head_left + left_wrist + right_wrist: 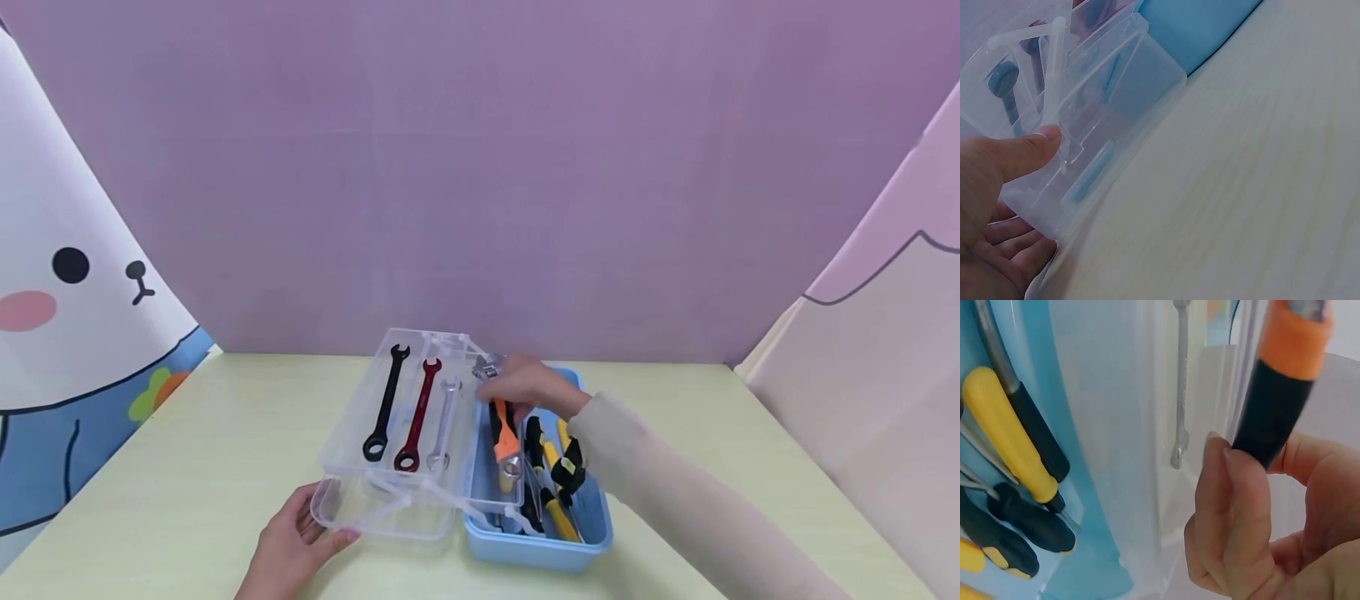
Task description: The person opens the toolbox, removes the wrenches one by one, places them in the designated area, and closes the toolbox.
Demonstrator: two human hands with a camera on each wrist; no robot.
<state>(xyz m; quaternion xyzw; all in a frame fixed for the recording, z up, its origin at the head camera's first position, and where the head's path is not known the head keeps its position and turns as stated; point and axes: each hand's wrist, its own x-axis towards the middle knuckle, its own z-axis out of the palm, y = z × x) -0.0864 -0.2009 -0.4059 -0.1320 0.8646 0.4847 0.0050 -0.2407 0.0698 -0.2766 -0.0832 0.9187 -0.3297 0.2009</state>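
Observation:
My right hand (525,383) pinches an adjustable wrench (505,429) with an orange and black handle, over the clear tray beside the blue toolbox (540,546). Its metal head shows just past my fingers, and the right wrist view shows the black grip between thumb and fingertips. At lower left, my left hand (292,542) holds the corner of the toolbox's clear lid (382,521), thumb on the near side, fingers behind. Above that lid, a clear tray (345,442) carries a black wrench (387,404), a red wrench (418,415) and a silver wrench (446,423).
Inside the blue box lie yellow-and-black tools, among them a screwdriver (1010,425) with a yellow handle. White hinge arms (450,496) link the trays to the box. A purple wall panel (480,183) stands behind the pale table (262,417).

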